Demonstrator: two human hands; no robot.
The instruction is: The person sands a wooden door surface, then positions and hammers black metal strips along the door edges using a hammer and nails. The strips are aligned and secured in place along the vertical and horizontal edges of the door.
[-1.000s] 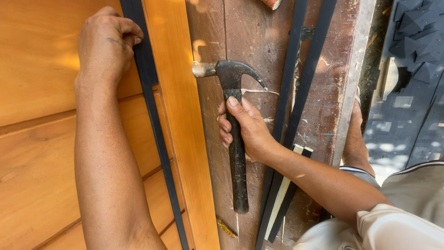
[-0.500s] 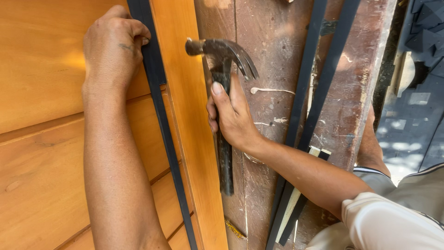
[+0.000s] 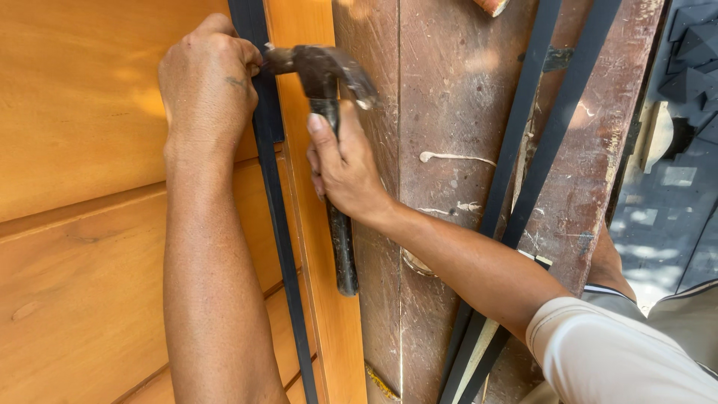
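— At the door's edge — the hammer (image 3: pixel 323 82), head touching the dark strip (image 3: pixel 273 179)?
— Yes, mid-tapping, I'd judge. Right hand (image 3: pixel 345 166) grips the handle high; left hand (image 3: pixel 209 78) is curled, pressing the strip against the orange panel (image 3: pixel 82 112). Next blow needs aim — fingers sit close.
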